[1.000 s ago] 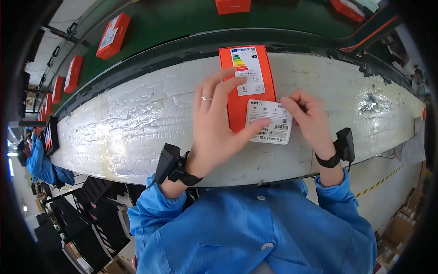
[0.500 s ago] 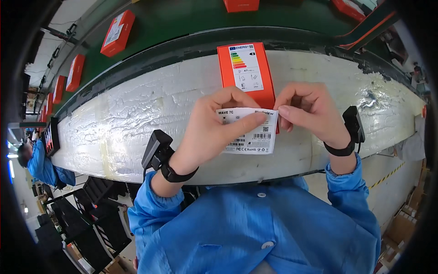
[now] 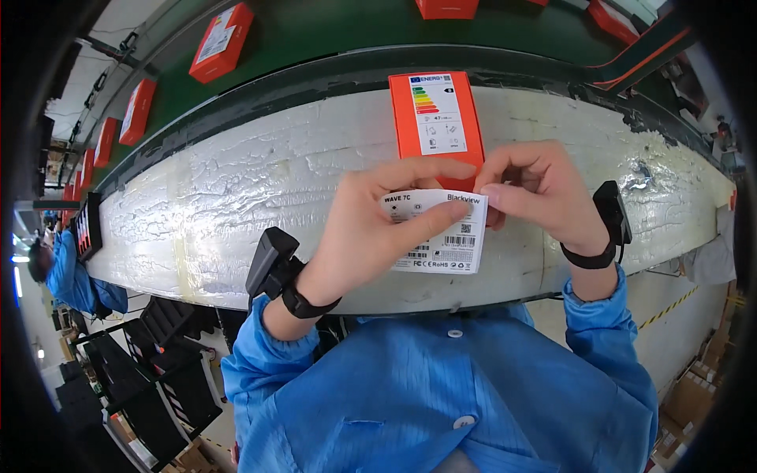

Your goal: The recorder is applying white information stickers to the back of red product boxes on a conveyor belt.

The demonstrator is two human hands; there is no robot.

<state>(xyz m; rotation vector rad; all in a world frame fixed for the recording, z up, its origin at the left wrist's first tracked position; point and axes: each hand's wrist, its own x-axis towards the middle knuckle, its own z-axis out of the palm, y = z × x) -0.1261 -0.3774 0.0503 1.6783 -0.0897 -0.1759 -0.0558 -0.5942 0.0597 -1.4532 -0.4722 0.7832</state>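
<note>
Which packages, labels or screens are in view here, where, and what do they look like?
Orange box: flat on the white bench, ahead of the hands; rectangular, with a white panel of coloured bars.
White label: rectangular sheet with black print, held between left hand and right hand.
More orange boxes: spaced along the green belt behind.

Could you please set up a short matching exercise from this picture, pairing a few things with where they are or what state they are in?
Things:
1. white label
2. orange box
3. left hand
4. right hand

Places or states:
A. lying flat on the white bench, beyond the hands
B. pinching the label's upper right corner
C. held between both hands, above the bench
D. holding the label's left part, forefinger laid across it

Pairs: 1-C, 2-A, 3-D, 4-B
</note>
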